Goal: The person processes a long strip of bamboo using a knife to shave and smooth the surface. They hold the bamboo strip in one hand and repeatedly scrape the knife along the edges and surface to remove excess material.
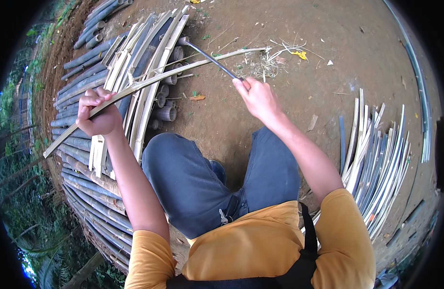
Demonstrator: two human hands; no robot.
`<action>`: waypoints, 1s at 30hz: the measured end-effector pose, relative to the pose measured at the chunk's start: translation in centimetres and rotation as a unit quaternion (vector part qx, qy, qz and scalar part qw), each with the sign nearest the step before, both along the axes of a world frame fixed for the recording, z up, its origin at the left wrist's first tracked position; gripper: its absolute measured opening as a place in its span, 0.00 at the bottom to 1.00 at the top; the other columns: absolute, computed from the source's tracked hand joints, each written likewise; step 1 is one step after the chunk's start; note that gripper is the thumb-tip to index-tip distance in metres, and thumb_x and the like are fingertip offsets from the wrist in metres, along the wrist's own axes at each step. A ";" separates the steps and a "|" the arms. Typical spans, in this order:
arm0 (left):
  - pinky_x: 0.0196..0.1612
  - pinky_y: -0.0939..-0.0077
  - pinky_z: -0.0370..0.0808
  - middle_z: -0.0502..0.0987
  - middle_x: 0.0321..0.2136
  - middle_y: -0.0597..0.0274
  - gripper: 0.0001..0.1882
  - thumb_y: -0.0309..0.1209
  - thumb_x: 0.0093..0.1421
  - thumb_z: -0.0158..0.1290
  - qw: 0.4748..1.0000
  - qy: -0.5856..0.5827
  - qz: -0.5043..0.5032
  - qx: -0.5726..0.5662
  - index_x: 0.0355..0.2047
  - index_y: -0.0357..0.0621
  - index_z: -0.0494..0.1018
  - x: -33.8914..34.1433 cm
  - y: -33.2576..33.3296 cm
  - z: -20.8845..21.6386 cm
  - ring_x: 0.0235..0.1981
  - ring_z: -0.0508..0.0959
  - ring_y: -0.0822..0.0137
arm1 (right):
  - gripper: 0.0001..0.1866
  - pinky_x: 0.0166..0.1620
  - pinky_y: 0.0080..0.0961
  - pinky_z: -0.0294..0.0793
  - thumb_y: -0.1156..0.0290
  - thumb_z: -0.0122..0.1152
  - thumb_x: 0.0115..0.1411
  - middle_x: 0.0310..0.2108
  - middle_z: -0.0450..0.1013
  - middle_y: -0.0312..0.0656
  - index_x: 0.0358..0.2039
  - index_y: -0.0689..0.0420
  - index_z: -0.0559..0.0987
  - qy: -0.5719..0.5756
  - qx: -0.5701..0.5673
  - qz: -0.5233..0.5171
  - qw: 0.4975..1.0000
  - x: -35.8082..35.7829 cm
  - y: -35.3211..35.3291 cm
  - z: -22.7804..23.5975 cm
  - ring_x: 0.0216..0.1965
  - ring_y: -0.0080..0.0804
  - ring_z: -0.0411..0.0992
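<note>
My left hand is closed around a long pale bamboo strip. The strip slants from the lower left up to the ground beyond my knees, and frayed fibres stick up from it just past my fingers. In my closed right hand is a long knife, its thin dark blade seen nearly edge-on and pointing up and to the left. The blade appears to cross over the strip in this view; I cannot tell whether they touch. My right fingers hide the handle.
Stacked bamboo poles lie at left, with split bamboo slats on top. Curly shavings and a yellow scrap litter the dirt ahead. A bundle of thin strips lies at right; long strips run along the far right.
</note>
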State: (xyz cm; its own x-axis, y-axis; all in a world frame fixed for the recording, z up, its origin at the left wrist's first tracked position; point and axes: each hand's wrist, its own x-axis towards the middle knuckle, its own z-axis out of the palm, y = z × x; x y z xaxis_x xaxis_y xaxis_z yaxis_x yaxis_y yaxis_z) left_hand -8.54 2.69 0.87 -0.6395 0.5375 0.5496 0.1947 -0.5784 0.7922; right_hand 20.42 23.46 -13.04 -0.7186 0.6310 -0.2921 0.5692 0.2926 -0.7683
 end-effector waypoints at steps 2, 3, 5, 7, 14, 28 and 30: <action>0.32 0.61 0.79 0.69 0.19 0.58 0.20 0.42 0.54 0.40 1.000 -0.010 -0.005 -0.005 0.22 0.37 0.72 -0.1 -1.0 -0.2 0.22 0.74 0.59 | 0.28 0.20 0.35 0.72 0.46 0.45 0.71 0.14 0.69 0.38 0.31 0.60 0.77 0.012 0.021 0.012 1.000 0.3 -1.0 0.9 0.15 0.32 0.71; 0.32 0.61 0.79 0.69 0.19 0.58 0.20 0.42 0.54 0.40 1.000 -0.014 -0.008 -0.005 0.22 0.37 0.72 0.0 -1.0 0.0 0.22 0.74 0.59 | 0.28 0.24 0.38 0.74 0.45 0.46 0.70 0.16 0.72 0.42 0.31 0.60 0.77 0.000 0.010 0.020 1.000 0.6 -1.2 1.2 0.18 0.36 0.74; 0.32 0.61 0.80 0.69 0.19 0.58 0.20 0.42 0.54 0.40 1.000 -0.005 -0.005 -0.005 0.22 0.37 0.71 0.0 -0.5 -0.1 0.22 0.74 0.59 | 0.29 0.29 0.40 0.78 0.43 0.46 0.69 0.20 0.77 0.45 0.33 0.60 0.77 -0.083 -0.011 0.014 0.996 0.5 0.7 -0.3 0.23 0.39 0.79; 0.32 0.61 0.79 0.68 0.19 0.59 0.20 0.42 0.54 0.40 1.000 0.009 0.012 -0.017 0.22 0.38 0.72 0.2 0.1 0.2 0.22 0.74 0.60 | 0.28 0.11 0.27 0.67 0.46 0.41 0.72 0.13 0.67 0.34 0.38 0.61 0.77 -0.009 0.074 0.012 0.997 0.1 1.7 -1.0 0.10 0.21 0.65; 0.34 0.62 0.78 0.68 0.19 0.59 0.19 0.42 0.54 0.40 1.000 0.008 -0.019 -0.015 0.22 0.38 0.71 0.0 0.2 0.0 0.23 0.73 0.60 | 0.30 0.16 0.30 0.74 0.44 0.41 0.71 0.16 0.72 0.37 0.39 0.61 0.78 -0.019 0.103 0.000 0.994 1.1 4.6 -6.1 0.14 0.28 0.72; 0.32 0.65 0.76 0.68 0.20 0.58 0.21 0.43 0.55 0.40 0.998 0.033 -0.060 0.005 0.24 0.36 0.72 0.9 -0.1 0.4 0.24 0.74 0.61 | 0.30 0.27 0.37 0.77 0.42 0.42 0.70 0.22 0.75 0.45 0.34 0.57 0.78 -0.055 0.063 -0.001 0.996 0.1 3.3 -5.6 0.22 0.39 0.76; 0.32 0.65 0.76 0.68 0.20 0.57 0.20 0.43 0.55 0.41 0.997 0.037 -0.068 -0.004 0.24 0.36 0.71 1.2 1.0 0.5 0.24 0.74 0.61 | 0.30 0.35 0.43 0.79 0.41 0.43 0.68 0.27 0.79 0.51 0.34 0.57 0.79 -0.152 -0.075 -0.097 0.981 0.7 8.1 -9.5 0.29 0.47 0.80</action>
State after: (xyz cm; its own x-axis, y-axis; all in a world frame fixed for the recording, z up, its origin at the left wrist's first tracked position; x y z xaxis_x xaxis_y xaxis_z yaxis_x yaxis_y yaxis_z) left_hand -7.32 3.69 1.38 -0.5176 0.6211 0.5885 0.1732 -0.5975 0.7830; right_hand 21.17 31.56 -22.51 -0.4539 0.6813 -0.5742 0.8129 0.0528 -0.5800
